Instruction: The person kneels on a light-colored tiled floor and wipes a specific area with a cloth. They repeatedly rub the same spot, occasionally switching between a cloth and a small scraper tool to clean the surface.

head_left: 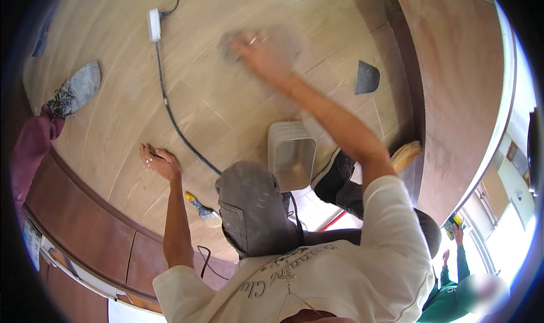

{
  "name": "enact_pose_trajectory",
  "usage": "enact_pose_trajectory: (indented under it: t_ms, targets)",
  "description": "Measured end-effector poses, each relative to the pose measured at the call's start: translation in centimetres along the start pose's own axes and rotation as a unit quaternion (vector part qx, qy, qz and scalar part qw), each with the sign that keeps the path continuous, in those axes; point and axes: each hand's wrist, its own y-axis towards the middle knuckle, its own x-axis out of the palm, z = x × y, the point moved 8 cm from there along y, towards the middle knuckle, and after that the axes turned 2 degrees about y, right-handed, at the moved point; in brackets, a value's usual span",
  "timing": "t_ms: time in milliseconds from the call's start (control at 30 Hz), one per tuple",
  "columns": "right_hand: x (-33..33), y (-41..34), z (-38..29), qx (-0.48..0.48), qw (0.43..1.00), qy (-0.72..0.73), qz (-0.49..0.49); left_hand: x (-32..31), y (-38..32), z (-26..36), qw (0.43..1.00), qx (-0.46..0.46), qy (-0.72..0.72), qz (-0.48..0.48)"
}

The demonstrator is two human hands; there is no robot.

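My right hand [265,61] is stretched out over the wood-look plank floor [204,93], blurred by motion. Its fingers are curled over a grey cloth or pad [287,40], too smeared to name surely. My left hand [161,162] is low at the left, palm partly turned up, fingers apart, holding nothing; whether it touches the floor I cannot tell. A black cable [172,121] runs past it to a white plastic box [154,25]. Below that hand lies a putty knife [199,206] with a yellow and blue handle. My bent knee [255,208] is in grey trousers.
A grey plastic tub [277,131] stands beside my black shoe [329,178]. A dark trapezoid piece [367,77] lies right of it. Brown wood panels [463,80] edge the floor. Another person's dusty shoe [83,87] is at left; a green-sleeved person [446,299] works far right.
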Motion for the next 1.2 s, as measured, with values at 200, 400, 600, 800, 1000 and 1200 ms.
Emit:
enact_pose_trajectory:
  t_ms: [200,400,600,800,1000,1200]
  targets:
    - [-6.8,-1.2,28.3,0.281,0.948,-0.040,0.144,0.9,0.3,0.4,1.000,-0.004,-0.022,0.001]
    - [-3.4,2.2,12.9,0.226,0.967,-0.050,0.111,-0.5,0.8,0.2,1.000,-0.015,0.008,-0.004]
    - [1.0,5.5,5.7,0.032,0.996,-0.056,0.057,0.1,0.1,-0.3,1.000,-0.006,-0.015,0.002]
    - [-6.6,4.1,19.1,0.300,0.940,0.004,0.163,0.5,0.7,1.0,0.999,-0.025,-0.019,-0.008]
    - [2.3,2.1,-10.9,-0.066,0.995,0.062,0.035,0.3,-0.1,0.2,1.000,-0.009,-0.009,-0.002]
    - [1.8,6.1,-0.6,-0.092,0.985,-0.069,0.132,-0.2,-0.3,-0.6,1.000,-0.014,-0.003,0.002]
